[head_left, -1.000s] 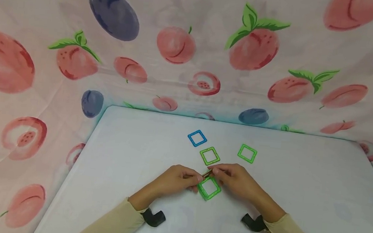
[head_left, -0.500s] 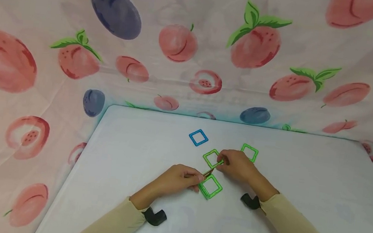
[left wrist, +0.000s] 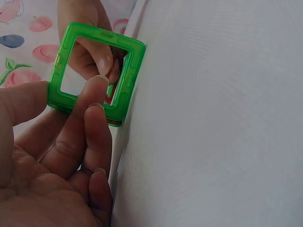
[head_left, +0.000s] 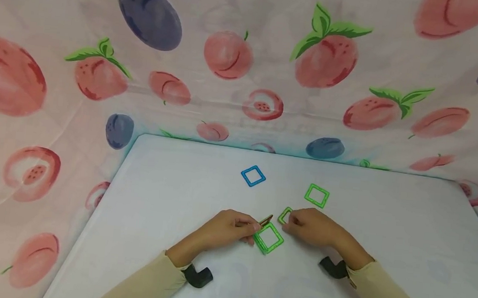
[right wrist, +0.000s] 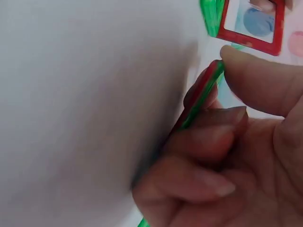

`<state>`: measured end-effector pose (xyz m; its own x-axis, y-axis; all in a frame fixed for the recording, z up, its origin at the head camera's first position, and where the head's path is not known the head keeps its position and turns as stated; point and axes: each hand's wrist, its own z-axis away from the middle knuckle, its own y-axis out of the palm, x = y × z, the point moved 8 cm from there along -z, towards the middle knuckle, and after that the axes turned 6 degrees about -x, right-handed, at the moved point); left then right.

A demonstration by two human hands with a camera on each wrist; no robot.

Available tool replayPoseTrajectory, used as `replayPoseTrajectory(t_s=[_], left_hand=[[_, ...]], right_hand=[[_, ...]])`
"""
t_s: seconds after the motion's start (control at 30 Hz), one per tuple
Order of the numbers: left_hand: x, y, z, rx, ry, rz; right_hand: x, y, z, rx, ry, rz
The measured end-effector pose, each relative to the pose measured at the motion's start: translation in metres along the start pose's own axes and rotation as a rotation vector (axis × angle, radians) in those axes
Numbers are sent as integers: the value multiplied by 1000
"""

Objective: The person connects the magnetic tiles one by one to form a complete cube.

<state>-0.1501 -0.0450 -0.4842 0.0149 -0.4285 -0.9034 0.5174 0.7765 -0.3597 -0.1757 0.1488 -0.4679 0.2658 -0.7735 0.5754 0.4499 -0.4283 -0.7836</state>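
Note:
My left hand (head_left: pixel 231 230) pinches a green square magnetic tile (left wrist: pixel 66 99) by its edge, thumb on one side and fingers behind. Several layers of green show along the tile's lower edges. A red square frame (right wrist: pixel 248 41) joins the green at an angle; in the head view it shows as a thin dark strip. Just to the right, my right hand (head_left: pixel 311 225) grips another green square tile (head_left: pixel 283 213) low over the table, partly hidden by the fingers. Seen edge-on in the right wrist view, this tile shows a red layer against the green one.
Farther back on the white table (head_left: pixel 175 181) lies a blue square tile (head_left: pixel 246 180). Behind my right hand lies a loose green square tile (head_left: pixel 314 203). A fruit-printed cloth (head_left: pixel 222 94) hangs along the back and left.
My right hand has left the left hand's tiles, reached back, and drawn the nearer green tile from the table toward the front right. My left hand has stayed put.

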Motion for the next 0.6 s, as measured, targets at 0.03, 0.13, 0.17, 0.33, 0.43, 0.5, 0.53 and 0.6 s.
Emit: replayPoseTrajectory(t_s=[0.03,0.13,0.17,0.33,0.43,0.5,0.53,0.6], left_hand=[[0,0,0,-2,1,-7],[0,0,0,-6,3,-22],[0,0,0,-6,5,-25],[1,-1,0,-2,2,-12],[1,0,-1,4,0,-6],[1,0,-1,8,5,-2],[0,1,-1,10,7,-2],[-1,1,-1,15,11,3]], right_hand=[[0,0,3,19,-18,-38],[-1,0,9,75,-26,-135],[-2,0,10,93,-8,-174],[-1,11,13,184,107,-379],[4,18,14,224,125,-463],[8,22,14,251,103,-502],[10,24,15,267,86,-527],[14,26,16,296,54,-562]])
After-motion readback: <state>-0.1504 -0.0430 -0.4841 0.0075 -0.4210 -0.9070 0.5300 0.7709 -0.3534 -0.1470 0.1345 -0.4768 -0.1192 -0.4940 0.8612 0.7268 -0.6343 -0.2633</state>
